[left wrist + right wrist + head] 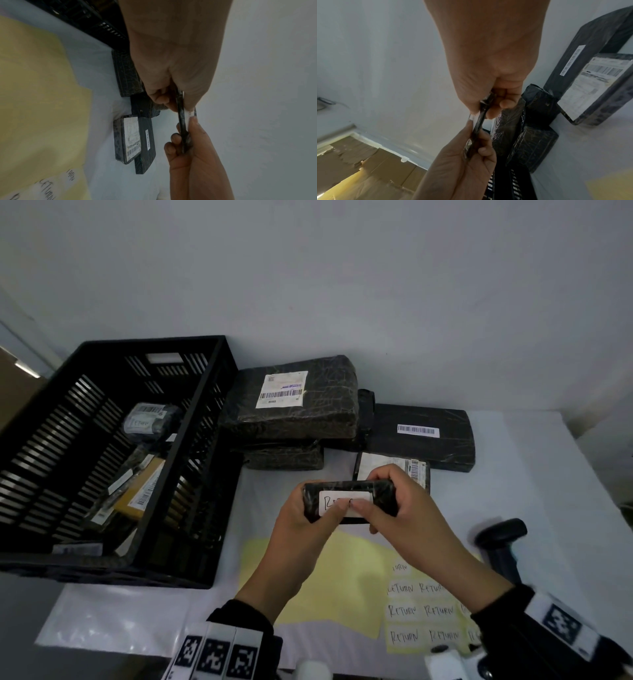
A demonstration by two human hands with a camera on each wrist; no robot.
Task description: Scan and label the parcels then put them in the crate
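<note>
Above the middle of the table, both hands grip one small black parcel: the left hand curls round its left end, the right hand round its right end, and both thumbs press on the white label stuck on its face. The black crate stands at the table's left edge holding several parcels, and four wrapped parcels lie along the far edge against the wall. Bare cloth lies between crate and hands, a yellow label sheet near the front edge, one scanner at the right.
</note>
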